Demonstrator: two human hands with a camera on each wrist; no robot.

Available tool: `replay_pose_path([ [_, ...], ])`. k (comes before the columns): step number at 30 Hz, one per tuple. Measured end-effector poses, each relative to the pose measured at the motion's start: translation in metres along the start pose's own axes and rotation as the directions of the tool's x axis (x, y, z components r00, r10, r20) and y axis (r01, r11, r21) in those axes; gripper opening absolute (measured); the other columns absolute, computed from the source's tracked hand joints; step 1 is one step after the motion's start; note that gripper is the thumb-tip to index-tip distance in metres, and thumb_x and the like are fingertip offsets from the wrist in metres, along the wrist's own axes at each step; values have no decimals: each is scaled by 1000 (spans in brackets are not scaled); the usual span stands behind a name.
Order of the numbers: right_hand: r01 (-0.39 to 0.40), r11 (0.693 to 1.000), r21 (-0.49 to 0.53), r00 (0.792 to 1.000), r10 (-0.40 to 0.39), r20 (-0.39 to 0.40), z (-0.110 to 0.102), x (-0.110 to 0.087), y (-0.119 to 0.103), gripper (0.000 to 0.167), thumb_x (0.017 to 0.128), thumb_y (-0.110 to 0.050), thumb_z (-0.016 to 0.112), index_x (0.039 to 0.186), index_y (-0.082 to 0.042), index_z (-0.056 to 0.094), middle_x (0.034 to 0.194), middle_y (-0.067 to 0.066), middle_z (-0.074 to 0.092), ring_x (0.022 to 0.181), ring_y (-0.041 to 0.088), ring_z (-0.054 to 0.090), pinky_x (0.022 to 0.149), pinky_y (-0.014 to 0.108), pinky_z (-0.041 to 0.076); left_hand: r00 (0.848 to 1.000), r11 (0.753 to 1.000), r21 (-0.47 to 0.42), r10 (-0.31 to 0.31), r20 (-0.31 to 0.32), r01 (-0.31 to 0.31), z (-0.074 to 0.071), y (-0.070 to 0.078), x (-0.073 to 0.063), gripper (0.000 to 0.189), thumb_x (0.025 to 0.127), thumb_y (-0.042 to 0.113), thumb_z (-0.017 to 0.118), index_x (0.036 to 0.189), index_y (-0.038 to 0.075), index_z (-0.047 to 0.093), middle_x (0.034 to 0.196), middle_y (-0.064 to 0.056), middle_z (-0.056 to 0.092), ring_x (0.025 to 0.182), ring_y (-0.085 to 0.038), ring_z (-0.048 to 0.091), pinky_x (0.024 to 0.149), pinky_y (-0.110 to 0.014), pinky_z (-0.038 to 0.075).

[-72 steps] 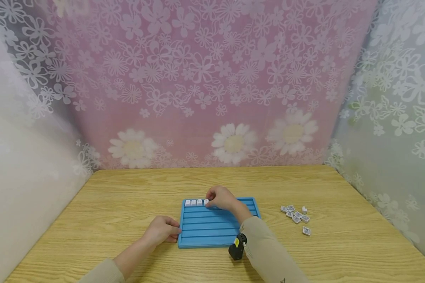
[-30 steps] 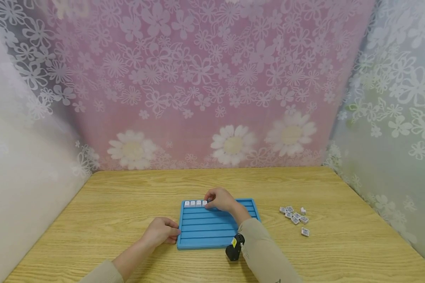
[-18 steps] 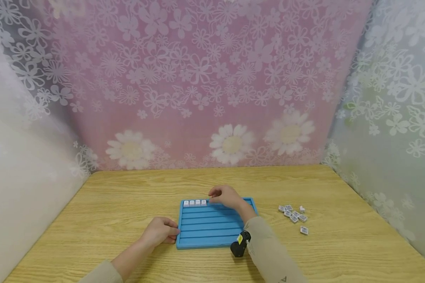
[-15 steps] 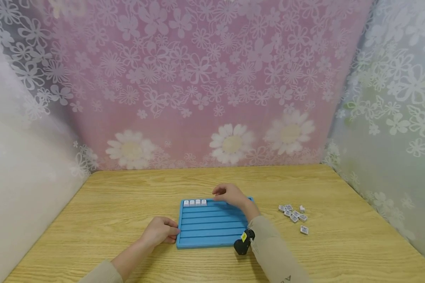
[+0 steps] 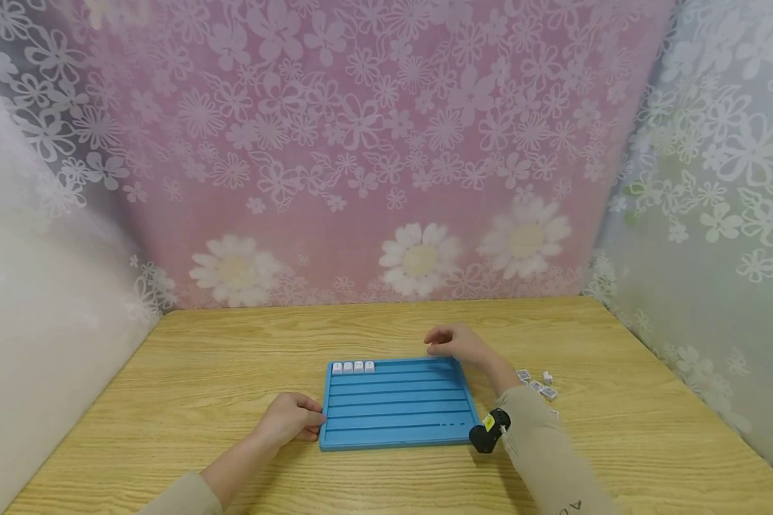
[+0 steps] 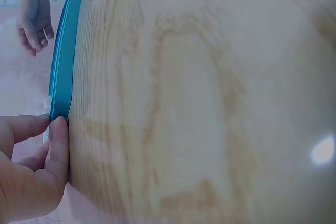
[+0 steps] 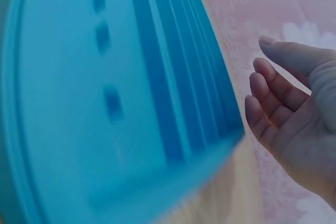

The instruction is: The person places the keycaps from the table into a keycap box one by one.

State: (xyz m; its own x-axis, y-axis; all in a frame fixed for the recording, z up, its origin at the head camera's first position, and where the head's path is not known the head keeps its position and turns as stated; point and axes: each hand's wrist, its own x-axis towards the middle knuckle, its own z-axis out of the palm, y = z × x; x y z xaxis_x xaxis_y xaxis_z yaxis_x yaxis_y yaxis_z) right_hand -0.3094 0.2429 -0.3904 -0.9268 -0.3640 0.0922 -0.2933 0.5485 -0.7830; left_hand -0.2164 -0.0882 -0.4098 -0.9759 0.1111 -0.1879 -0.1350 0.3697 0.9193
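A blue tray [image 5: 393, 402] with long ridged rows lies on the table. Several small white keycap-like blocks [image 5: 358, 368] with dark marks stand side by side in the left end of its far row. My left hand [image 5: 290, 418] pinches the tray's left edge; in the left wrist view its thumb and fingers meet at the blue rim [image 6: 64, 77]. Beyond the tray's far right corner, my right hand [image 5: 462, 345] is raised with loosely bent fingers. The right wrist view shows this hand [image 7: 299, 108] holding nothing, beside the tray's ridged end [image 7: 173, 66].
More white marked blocks [image 5: 544, 390] lie loose on the wooden table [image 5: 232, 343] to the right, partly hidden by the right forearm. A black wrist camera [image 5: 488, 431] overlaps the tray's near right corner. A pink flowered backdrop [image 5: 335, 179] rises behind the table.
My right hand has let go of the last block in the far row and moved right, past the tray's far right corner. The left hand keeps its place on the tray edge.
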Motion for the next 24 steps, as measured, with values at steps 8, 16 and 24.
replay_pose_path([
  [8,-23,1000,-2,1000,23,2,-28,-21,7,31,90,-13,60,114,7,57,101,11,60,91,22,55,79,40,50,1000,1000,-1,-14,4,14,0,1,0,12,80,-6,65,90,-11,61,71,-12,58,59,-14,57,56,-29,55],
  [16,-23,1000,-19,999,23,-23,-53,-41,23,35,90,-17,62,114,7,57,100,10,60,89,20,56,78,41,50,1000,1000,15,-21,-3,21,-1,0,1,13,80,-5,65,91,-11,61,72,-12,58,59,-14,57,56,-28,55],
  [24,-52,995,-88,996,45,-74,-81,-67,38,37,90,-20,61,116,7,57,102,12,59,90,23,55,77,43,50,1000,999,13,-29,-11,29,0,0,1,12,80,-5,65,90,-10,62,71,-12,57,60,-16,57,56,-30,56],
])
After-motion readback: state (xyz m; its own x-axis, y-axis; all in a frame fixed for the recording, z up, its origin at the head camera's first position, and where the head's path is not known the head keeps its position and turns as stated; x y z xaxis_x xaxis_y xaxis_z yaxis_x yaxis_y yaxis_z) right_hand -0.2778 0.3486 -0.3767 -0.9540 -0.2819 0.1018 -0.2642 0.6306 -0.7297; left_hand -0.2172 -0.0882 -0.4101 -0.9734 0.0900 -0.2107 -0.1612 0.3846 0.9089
